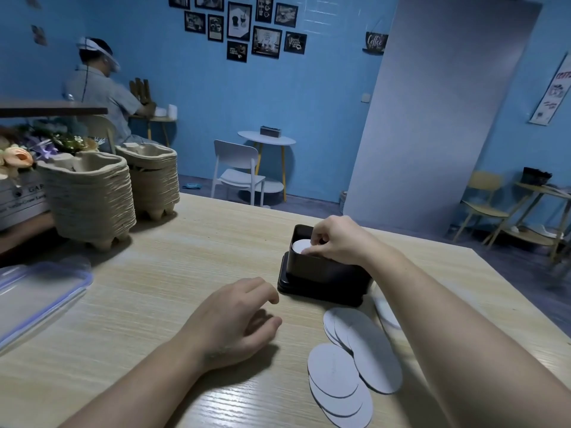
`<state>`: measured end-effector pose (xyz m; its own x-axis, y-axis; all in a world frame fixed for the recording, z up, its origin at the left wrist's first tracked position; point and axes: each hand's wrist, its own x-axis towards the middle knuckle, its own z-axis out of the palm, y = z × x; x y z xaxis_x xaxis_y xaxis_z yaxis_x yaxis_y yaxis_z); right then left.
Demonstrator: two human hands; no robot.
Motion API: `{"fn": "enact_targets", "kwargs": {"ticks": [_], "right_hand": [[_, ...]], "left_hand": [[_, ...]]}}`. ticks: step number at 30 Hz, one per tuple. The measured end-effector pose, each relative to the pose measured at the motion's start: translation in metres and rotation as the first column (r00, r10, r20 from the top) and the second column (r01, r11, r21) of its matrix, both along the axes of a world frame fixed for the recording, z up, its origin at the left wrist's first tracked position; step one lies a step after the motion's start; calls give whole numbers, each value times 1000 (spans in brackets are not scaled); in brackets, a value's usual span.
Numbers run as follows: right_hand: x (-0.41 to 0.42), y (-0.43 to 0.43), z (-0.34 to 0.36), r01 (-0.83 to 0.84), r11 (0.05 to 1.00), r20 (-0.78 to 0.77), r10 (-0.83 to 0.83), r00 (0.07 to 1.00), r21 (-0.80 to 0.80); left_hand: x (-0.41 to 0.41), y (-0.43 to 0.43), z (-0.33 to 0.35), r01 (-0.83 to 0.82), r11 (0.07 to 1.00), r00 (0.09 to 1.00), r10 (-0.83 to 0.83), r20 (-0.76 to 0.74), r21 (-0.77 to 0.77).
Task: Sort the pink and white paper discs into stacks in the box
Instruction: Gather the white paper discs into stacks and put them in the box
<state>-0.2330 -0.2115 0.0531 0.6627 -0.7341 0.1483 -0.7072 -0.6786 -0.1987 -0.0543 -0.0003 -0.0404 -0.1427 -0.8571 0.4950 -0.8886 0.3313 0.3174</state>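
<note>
A dark rectangular box [321,271] stands on its lid on the wooden table. Inside its left end lies a white paper disc [299,244]. My right hand [336,242] reaches over the box's rim, its fingertips and thumb pinching that disc's edge. Several white discs [355,359] lie fanned out on the table in front of the box, and another disc [386,312] shows partly under my right forearm. My left hand [238,322] rests on the table left of the discs, its fingers loosely curled and holding nothing. No pink disc is visible.
Two tall stacks of pulp cup carriers [92,199] stand at the table's back left. A clear zip bag [37,291] lies at the left edge. Another person sits far off at the back left. Chairs and small tables stand beyond the table's far edge.
</note>
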Motion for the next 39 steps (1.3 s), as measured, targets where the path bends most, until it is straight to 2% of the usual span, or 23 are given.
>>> {"fn": "enact_targets", "kwargs": {"ticks": [4, 9, 11, 15, 22, 25, 28, 33, 39], "right_hand": [[-20, 23, 8, -40, 998, 191, 50, 980, -55], [-59, 70, -8, -217, 959, 351, 270, 897, -184], [-78, 87, -22, -308, 935, 340, 350, 872, -175], [-109, 110, -50, -439, 898, 257, 425, 868, -1], [-122, 110, -54, -480, 846, 109, 468, 877, 232], [-121, 109, -56, -467, 846, 37, 475, 879, 257], [-120, 107, -59, -467, 843, 74, 466, 882, 265], [-119, 110, -64, -472, 861, 149, 450, 881, 190], [-122, 112, -70, -425, 898, 362, 361, 860, 113]], "left_hand": [[-1, 2, 0, -2, 1000, 1000, 2, 16, 0], [-9, 8, 4, 25, 999, 998, -27, -53, -33], [-14, 10, 6, 35, 999, 993, -39, -110, -41], [-32, 13, 7, 45, 998, 980, -55, -191, -54], [-56, 6, 2, 42, 999, 961, -49, -274, -33], [-57, 9, -3, 64, 998, 973, -66, -220, -13], [-58, 8, -3, 67, 997, 986, -70, -154, -25], [-58, 10, -1, 70, 997, 989, -75, -127, -38], [-60, 18, 0, 85, 995, 990, -90, -111, -50]]}}
